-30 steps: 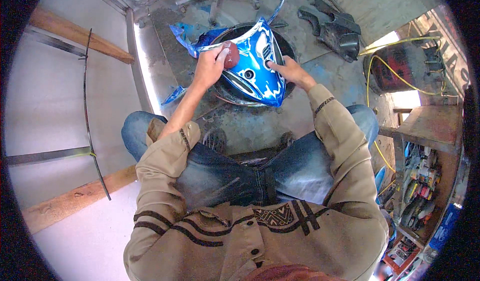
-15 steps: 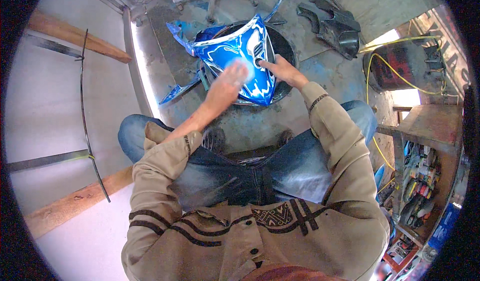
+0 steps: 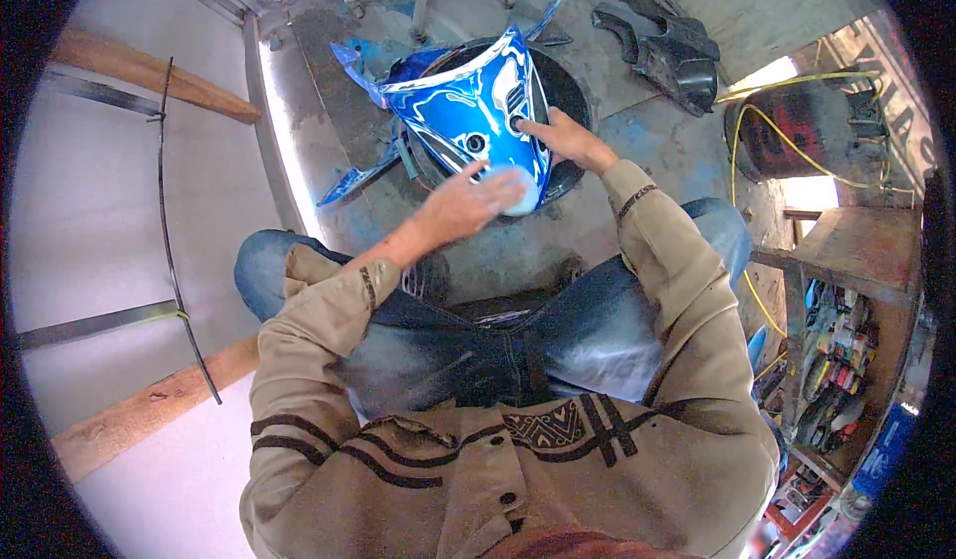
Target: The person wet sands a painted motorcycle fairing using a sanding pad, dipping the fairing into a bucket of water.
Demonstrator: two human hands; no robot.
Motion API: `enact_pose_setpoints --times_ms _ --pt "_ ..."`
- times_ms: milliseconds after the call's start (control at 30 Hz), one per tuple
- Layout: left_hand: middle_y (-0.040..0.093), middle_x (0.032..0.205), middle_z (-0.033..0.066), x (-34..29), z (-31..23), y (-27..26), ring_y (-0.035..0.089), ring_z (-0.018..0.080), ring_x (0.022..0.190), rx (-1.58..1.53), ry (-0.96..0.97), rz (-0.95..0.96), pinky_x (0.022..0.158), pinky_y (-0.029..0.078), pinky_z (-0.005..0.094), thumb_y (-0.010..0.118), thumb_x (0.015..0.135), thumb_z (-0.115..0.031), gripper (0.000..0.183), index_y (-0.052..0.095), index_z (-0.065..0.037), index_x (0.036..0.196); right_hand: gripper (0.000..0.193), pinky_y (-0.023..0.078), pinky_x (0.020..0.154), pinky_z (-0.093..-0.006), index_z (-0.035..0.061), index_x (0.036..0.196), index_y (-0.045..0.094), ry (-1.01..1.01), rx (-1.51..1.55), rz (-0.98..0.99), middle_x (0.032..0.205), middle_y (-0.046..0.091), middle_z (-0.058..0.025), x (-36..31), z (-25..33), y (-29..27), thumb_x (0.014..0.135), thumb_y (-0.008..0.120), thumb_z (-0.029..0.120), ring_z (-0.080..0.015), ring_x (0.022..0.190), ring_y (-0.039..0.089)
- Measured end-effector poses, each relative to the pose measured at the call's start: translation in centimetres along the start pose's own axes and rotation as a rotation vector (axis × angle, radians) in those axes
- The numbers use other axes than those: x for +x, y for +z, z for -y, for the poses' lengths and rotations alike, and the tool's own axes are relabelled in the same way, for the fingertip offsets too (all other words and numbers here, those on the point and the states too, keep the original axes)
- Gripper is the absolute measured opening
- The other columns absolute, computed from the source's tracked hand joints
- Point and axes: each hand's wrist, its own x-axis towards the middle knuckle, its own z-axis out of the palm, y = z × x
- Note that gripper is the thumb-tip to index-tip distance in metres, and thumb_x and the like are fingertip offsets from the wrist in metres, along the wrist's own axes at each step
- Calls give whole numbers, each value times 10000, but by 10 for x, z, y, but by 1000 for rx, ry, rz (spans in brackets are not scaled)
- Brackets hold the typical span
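A glossy blue motorcycle fairing panel [image 3: 450, 111] with white swirls rests across a round black tub [image 3: 570, 96], its narrow end toward me. My left hand [image 3: 466, 204] presses a pale blue rounded pad [image 3: 516, 191] against that narrow end; motion blurs the pad, so its material is unclear. At the panel's right edge, my right hand [image 3: 568, 141] grips with the thumb by a round hole and the other fingers mostly hidden under the rim. A second round hole [image 3: 475, 143] shows on the left half of the panel.
Other blue panel pieces [image 3: 357, 179] lie left of the tub. Black plastic parts [image 3: 667, 56] sit on the floor at the far right. A wheeled chair base [image 3: 423, 1] stands behind. To the right are a dark drum [image 3: 797, 131], a yellow hose [image 3: 782, 133] and a cluttered wooden shelf [image 3: 861, 240].
My left hand has slid the pad from the panel's middle toward its near tip, uncovering the left hole. The right hand keeps its hold on the edge.
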Motion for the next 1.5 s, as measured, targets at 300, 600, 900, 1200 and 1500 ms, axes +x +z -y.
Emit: enact_pose_setpoints --times_ms 300,600,900,1200,1500 --pt "566 1471 187 1 -6 0 511 294 1406 -14 -161 17 1159 401 464 585 921 -123 481 600 -25 1392 696 647 703 -394 -94 1277 516 -18 -21 -23 1116 696 -168 -17 20 8 924 758 454 -230 913 737" --pt "737 1102 111 23 16 -34 700 159 1021 -849 -818 -406 894 557 335 669 966 -81 233 672 -10 1187 701 621 699 -404 -7 1388 539 -20 16 18 1210 700 -164 -11 14 7 915 751 464 -262 1006 724" --pt "761 1046 61 22 29 -39 688 118 974 -962 -792 -418 904 540 304 708 971 -136 158 743 -10 1059 740 627 728 -419 -15 1409 500 -13 -2 28 1222 689 -169 2 3 4 919 742 483 -262 1008 724" --pt "774 943 64 24 28 -41 683 116 887 -980 -871 -347 854 536 288 657 1013 -190 232 769 13 1003 640 635 697 -409 -8 1348 553 -5 -40 -11 1125 720 -137 4 0 3 932 739 442 -241 926 739" --pt "767 1017 68 29 28 -43 686 117 913 -1084 -912 -499 856 542 299 761 946 -219 248 754 5 1051 631 624 677 -382 -23 1323 586 -4 4 -28 1143 722 -145 -3 7 5 926 745 442 -237 909 735"
